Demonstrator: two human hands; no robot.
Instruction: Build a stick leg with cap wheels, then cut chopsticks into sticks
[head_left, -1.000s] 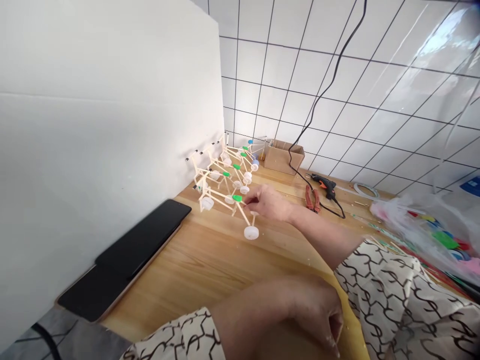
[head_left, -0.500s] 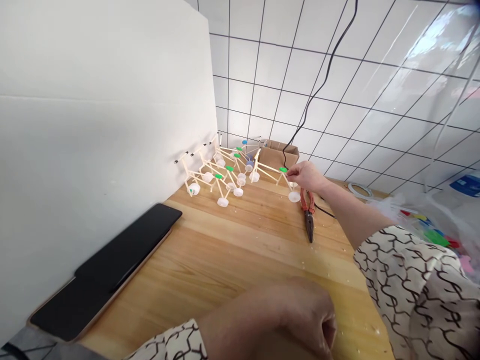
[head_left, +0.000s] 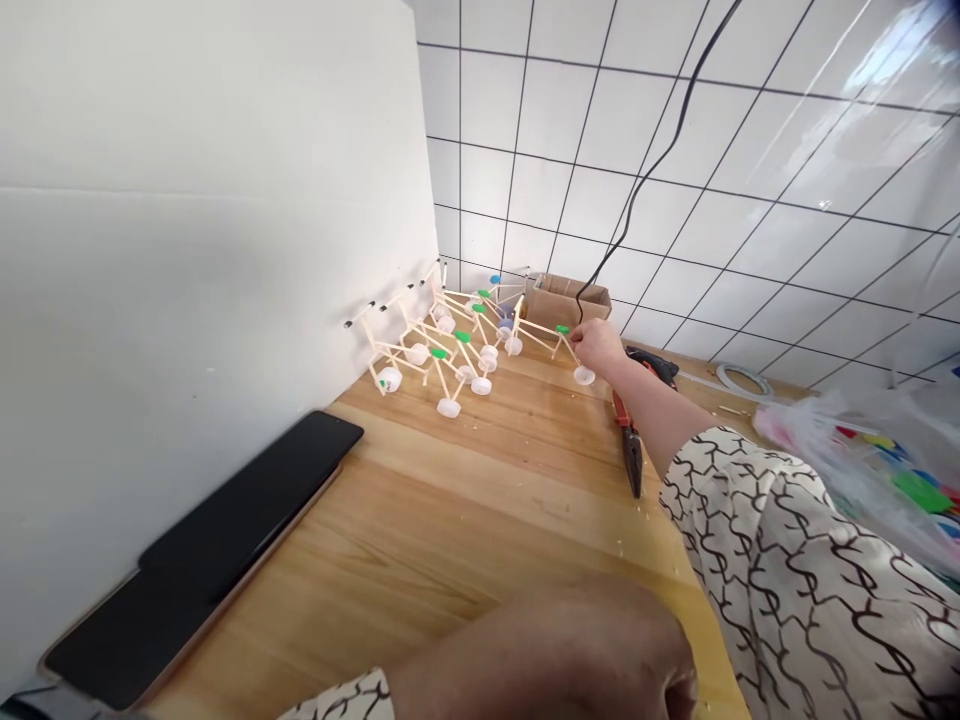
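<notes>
My right hand (head_left: 598,345) reaches to the back of the wooden table, its fingers pinched at the rear of a small toy bike (head_left: 538,330). That bike is built of pale sticks, with a green seat and white round wheels. Several similar toy bikes (head_left: 448,350) stand to its left in a cluster by the white panel; most have green seats, and black tips show on their handlebars. Close to me, at the bottom of the view, my left hand (head_left: 600,640) is curled closed. Whatever its fingers hold, if anything, is hidden.
Red-handled pliers (head_left: 632,460) lie below my right forearm, with a black and red tool (head_left: 654,365) behind it. A cardboard box (head_left: 568,305) stands against the tiled wall. Two dark phones (head_left: 255,500) lie at left. Clear bags (head_left: 862,460) of coloured pieces are at right.
My right hand and the toy bike at it have shifted slightly back and left, closer to the other bikes. The black and red tool has come into view. My left hand stays low and curled.
</notes>
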